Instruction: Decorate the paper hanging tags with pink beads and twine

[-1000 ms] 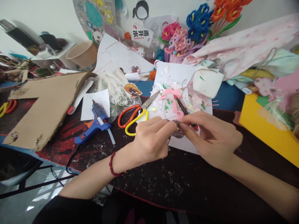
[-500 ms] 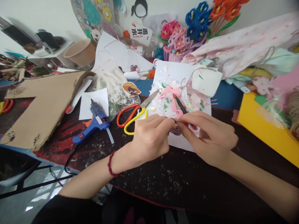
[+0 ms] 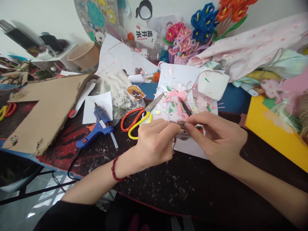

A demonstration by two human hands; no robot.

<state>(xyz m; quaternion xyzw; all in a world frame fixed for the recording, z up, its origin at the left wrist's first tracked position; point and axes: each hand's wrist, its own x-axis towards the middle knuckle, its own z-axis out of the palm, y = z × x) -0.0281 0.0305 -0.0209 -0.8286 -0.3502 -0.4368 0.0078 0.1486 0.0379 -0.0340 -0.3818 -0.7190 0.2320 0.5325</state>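
My left hand (image 3: 156, 141), with a dark red bracelet at the wrist, is closed in a pinch at the middle of the view. My right hand (image 3: 216, 138) pinches beside it. Between the fingertips is a small dark piece (image 3: 181, 123), possibly twisted cord, too small to name. Below the fingers shows a pale paper piece with drawn lines (image 3: 184, 134), partly hidden. Just beyond my hands lie a black pen (image 3: 185, 107) and pink and green paper scraps on white paper (image 3: 168, 72). Scissors (image 3: 139, 118) with red and yellow handles lie open left of them.
A blue glue gun (image 3: 99, 126) rests on white paper at the left, near brown cardboard (image 3: 45, 109). Yellow card (image 3: 274, 131) lies at the right. Behind stand pink and blue flowers (image 3: 204, 22) and a brown tub (image 3: 83, 56). A white block (image 3: 213, 85) sits back right.
My right hand has shifted slightly right and up, so more of the small dark piece and the drawn paper shows. The view has moved a little.
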